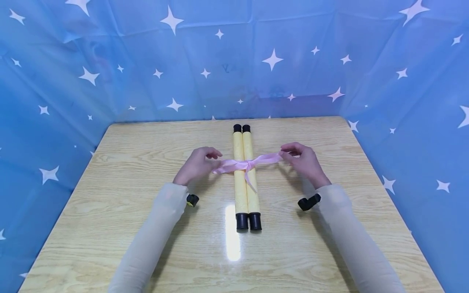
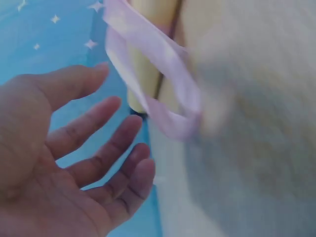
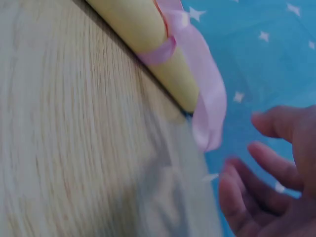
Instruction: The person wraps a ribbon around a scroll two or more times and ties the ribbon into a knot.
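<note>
Two cream-yellow scrolls (image 1: 240, 191) with black end caps lie side by side on the table, pointing away from me. Around their middle goes a pink ribbon (image 1: 269, 158), knotted on top, with a loop out to each side and a tail hanging down the right scroll. My left hand (image 1: 199, 165) is just left of the ribbon; in the left wrist view its fingers (image 2: 98, 163) are spread and apart from the left loop. At the ribbon's right end is my right hand (image 1: 303, 160). The right wrist view shows its loosely bent fingers (image 3: 266, 163) with a gap to the ribbon.
The wood-grain table (image 1: 121, 203) extends to both sides of the scrolls. Blue cloth (image 1: 234, 61) with white stars hangs behind and beside it. A small black device (image 1: 309, 202) sits at the right wrist, another (image 1: 192, 200) at the left.
</note>
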The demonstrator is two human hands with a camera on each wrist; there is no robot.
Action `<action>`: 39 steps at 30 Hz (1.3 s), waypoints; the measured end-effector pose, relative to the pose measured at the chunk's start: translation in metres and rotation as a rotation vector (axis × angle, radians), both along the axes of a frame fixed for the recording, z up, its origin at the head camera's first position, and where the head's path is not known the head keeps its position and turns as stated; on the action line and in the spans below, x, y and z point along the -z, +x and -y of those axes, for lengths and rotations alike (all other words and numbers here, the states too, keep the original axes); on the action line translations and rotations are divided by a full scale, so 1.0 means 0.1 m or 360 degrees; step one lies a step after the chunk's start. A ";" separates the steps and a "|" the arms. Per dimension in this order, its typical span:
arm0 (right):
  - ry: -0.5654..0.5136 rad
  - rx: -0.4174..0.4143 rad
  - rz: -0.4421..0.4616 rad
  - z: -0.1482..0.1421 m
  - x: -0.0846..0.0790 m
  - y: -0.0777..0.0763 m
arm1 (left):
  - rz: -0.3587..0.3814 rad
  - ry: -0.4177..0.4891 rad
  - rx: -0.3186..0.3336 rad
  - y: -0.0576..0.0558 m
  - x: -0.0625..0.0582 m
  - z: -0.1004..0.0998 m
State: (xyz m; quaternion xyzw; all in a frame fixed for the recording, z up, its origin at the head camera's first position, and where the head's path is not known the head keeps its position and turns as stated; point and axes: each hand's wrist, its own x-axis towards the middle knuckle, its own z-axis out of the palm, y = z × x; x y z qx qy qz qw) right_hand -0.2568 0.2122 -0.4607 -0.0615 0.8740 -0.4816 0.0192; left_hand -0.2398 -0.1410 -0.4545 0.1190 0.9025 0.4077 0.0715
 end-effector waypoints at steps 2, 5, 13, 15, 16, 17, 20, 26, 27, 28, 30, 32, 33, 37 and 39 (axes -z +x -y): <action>0.0051 0.0033 -0.0067 0.07 -0.06 0.05 | -0.0068 0.0003 0.0028 -0.02 -0.06 -0.09; 0.0110 -0.0036 -0.0134 0.22 -0.14 0.15 | -0.0182 0.0000 0.0115 -0.06 -0.12 -0.27; 0.0275 -0.0539 -0.0168 0.71 -0.09 0.45 | -0.0187 -0.0133 0.0297 -0.18 -0.10 -0.69; 0.0288 -0.0602 -0.0219 0.77 -0.04 0.48 | -0.0184 -0.0180 0.0315 -0.20 -0.08 -0.75; 0.0291 -0.0631 -0.0248 0.79 -0.02 0.48 | -0.0180 -0.0199 0.0314 -0.20 -0.08 -0.77; 0.0278 -0.0655 -0.0256 0.79 0.00 0.49 | -0.0176 -0.0207 0.0314 -0.21 -0.06 -0.79; 0.0232 -0.0707 -0.0226 0.73 0.01 0.51 | -0.0164 -0.0206 0.0311 -0.21 -0.04 -0.81; 0.0249 -0.0741 -0.0121 0.48 -0.06 0.57 | -0.0143 -0.0149 0.0295 -0.22 -0.05 -0.83; 0.0264 -0.0749 -0.0097 0.44 -0.07 0.58 | -0.0141 -0.0144 0.0292 -0.22 -0.05 -0.83; 0.0286 -0.0761 -0.0077 0.40 -0.07 0.59 | -0.0141 -0.0145 0.0288 -0.22 -0.05 -0.82; 0.0324 -0.0786 -0.0024 0.32 -0.08 0.60 | -0.0144 -0.0147 0.0282 -0.22 -0.05 -0.82; 0.0352 -0.0815 0.0045 0.25 -0.08 0.62 | -0.0149 -0.0154 0.0276 -0.22 -0.05 -0.82; 0.0361 -0.0832 0.0082 0.21 -0.08 0.63 | -0.0151 -0.0160 0.0275 -0.22 -0.04 -0.82; 0.0408 -0.0920 0.0187 0.09 -0.08 0.66 | -0.0153 -0.0164 0.0287 -0.23 -0.03 -0.83; 0.0438 -0.0969 0.0218 0.04 -0.07 0.66 | -0.0149 -0.0157 0.0289 -0.23 -0.02 -0.83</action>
